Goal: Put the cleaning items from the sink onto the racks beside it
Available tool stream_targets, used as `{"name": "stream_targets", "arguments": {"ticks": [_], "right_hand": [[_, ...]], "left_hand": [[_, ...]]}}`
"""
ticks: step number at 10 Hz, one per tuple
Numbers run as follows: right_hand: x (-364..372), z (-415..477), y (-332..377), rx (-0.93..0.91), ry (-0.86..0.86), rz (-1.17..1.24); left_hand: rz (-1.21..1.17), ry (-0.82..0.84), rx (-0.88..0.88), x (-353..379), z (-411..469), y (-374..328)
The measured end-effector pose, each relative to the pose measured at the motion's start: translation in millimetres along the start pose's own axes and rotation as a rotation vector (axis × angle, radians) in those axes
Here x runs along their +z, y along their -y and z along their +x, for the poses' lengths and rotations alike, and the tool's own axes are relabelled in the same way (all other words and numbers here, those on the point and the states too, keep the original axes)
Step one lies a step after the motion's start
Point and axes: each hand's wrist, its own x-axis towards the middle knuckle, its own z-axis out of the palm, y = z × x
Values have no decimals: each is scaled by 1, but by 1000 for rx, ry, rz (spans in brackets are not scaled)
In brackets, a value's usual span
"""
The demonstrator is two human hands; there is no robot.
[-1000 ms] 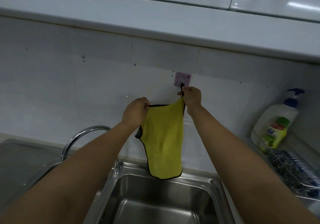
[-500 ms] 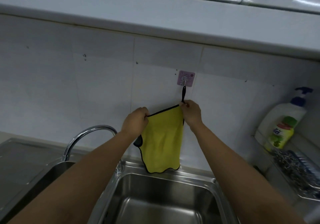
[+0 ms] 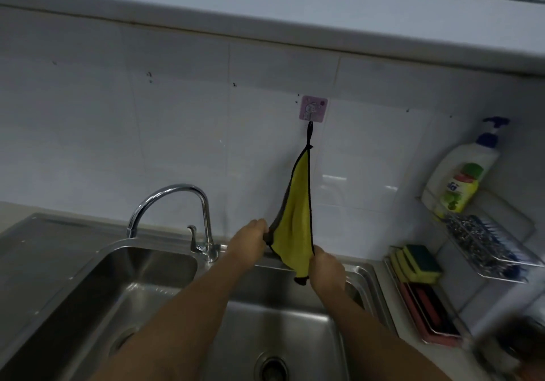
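Observation:
A yellow cloth (image 3: 296, 212) with black trim hangs by its black loop from a pink wall hook (image 3: 313, 108) above the double sink (image 3: 153, 289). My left hand (image 3: 250, 242) pinches the cloth's lower left edge. My right hand (image 3: 326, 265) grips its lower right corner, and a black-tipped corner sticks out below that hand. Right of the sink, a low rack (image 3: 424, 310) holds yellow-green sponges (image 3: 417, 262) and a dark pad. Above it, a clear wall rack (image 3: 498, 259) carries steel wool (image 3: 472, 236), a blue brush and a soap pump bottle (image 3: 460, 180).
A chrome tap (image 3: 177, 200) curves over the divider between the two basins. A white cabinet underside (image 3: 265, 6) overhangs the tiled wall. The right basin's drain (image 3: 269, 369) shows between my forearms. A blurred dark object sits at the lower right corner.
The cloth now hangs from the hook by its loop. Both hands have slid down from its top edge to its lower corners, and the view has tilted down to show the sinks.

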Motion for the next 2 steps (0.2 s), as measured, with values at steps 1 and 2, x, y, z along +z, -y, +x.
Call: {"name": "stream_targets", "arguments": {"ticks": [1, 2], "right_hand": [[6, -24, -4, 59, 157, 36], [9, -24, -3, 11, 201, 11]], "left_hand": [[69, 71, 2, 9, -21, -4], [218, 35, 2, 7, -24, -3]]}}
